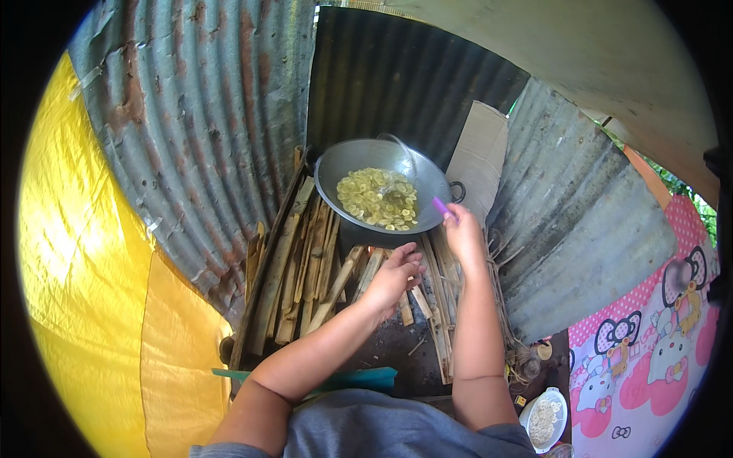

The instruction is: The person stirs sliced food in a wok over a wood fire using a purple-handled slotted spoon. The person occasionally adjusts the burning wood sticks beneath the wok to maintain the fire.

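A wide metal wok (pixel 330 180) holds many pale yellow round slices (pixel 376 197) in liquid, perhaps banana slices in oil. My right hand (pixel 463 233), beside the wok's right rim, is closed around the purple handle (pixel 441 207) of a cooking utensil. The utensil's far end reaches in among the slices, and its shape is hard to make out. My left hand (pixel 397 272) hovers in front of the wok, above the firewood. Its fingers are loosely bent and apart, with nothing in them.
Long firewood pieces (pixel 305 259) lie under and before the wok, with a small glow beneath it. Corrugated metal sheets (pixel 191 114) and a cardboard piece (pixel 479 156) stand around. A white tub (pixel 561 420) of pale pieces sits lower right. Yellow cloth (pixel 84 267) hangs left, patterned pink cloth (pixel 637 366) right.
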### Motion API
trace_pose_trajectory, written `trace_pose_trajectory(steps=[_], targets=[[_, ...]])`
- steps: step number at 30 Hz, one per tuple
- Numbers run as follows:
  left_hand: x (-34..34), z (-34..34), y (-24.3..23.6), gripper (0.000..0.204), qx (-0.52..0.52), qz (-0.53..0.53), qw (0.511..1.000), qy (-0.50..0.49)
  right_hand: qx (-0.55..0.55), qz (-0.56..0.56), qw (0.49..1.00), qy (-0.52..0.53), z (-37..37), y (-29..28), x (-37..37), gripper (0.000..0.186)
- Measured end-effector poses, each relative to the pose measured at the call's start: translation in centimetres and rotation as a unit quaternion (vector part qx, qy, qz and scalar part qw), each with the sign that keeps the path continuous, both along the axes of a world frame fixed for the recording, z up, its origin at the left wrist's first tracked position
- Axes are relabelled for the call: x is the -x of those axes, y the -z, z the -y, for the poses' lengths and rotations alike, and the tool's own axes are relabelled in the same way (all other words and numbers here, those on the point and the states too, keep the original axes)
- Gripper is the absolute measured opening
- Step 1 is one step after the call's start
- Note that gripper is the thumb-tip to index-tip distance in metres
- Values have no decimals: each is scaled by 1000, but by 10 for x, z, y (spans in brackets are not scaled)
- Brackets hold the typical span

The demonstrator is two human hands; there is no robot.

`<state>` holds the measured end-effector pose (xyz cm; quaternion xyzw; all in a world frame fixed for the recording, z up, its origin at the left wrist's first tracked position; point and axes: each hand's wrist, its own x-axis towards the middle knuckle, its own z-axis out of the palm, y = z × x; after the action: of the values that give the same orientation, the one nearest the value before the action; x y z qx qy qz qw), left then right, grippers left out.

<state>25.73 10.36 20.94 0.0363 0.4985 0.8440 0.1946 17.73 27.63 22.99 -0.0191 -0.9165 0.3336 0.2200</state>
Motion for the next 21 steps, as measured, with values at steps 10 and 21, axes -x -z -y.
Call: trace_pose_trajectory(steps=[10, 21], targets=[[2, 6, -2, 55, -1, 27, 1000, -3, -148, 4, 988, -34, 31, 26, 18, 28], [-5, -12, -1, 55, -28, 29, 998, 38, -188, 69, 977, -78, 40, -48, -89, 29]])
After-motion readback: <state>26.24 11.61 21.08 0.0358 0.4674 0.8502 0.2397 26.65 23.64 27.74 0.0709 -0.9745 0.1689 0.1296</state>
